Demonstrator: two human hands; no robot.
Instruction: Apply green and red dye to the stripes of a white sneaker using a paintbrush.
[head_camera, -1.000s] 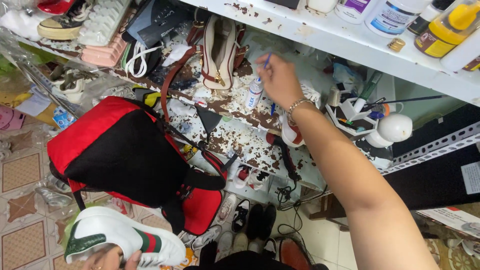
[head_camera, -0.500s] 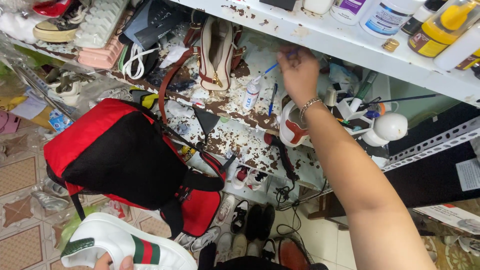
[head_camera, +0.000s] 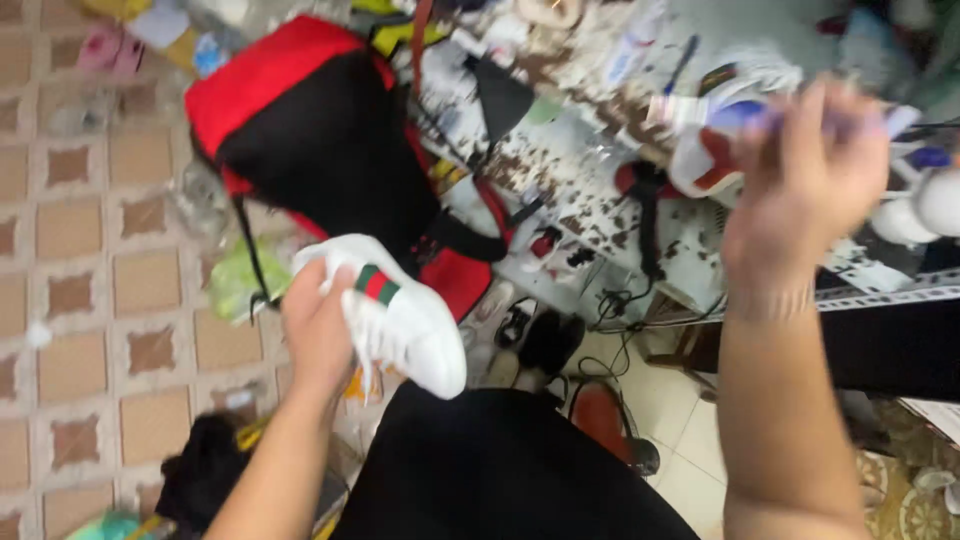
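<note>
A white shoe (head_camera: 395, 315) is gripped in the left hand (head_camera: 318, 330), while something thin and blurred, seemingly a brush (head_camera: 800, 118), is pinched in the raised right hand (head_camera: 805, 185); no brushing is begun yet.

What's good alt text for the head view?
Left hand grips a white sneaker with a green-and-red stripe; the blurred right hand is raised with a thin pen-like object. Behind: a red-and-black bag and a cluttered, paint-spattered table.

One camera on my head, looked steeply down past my lap, close to my left hand (head_camera: 318, 335) and raised right hand (head_camera: 800, 190), faced the bench (head_camera: 580, 170) and tiled floor (head_camera: 100, 250), motion-blurred, no second view.
</note>
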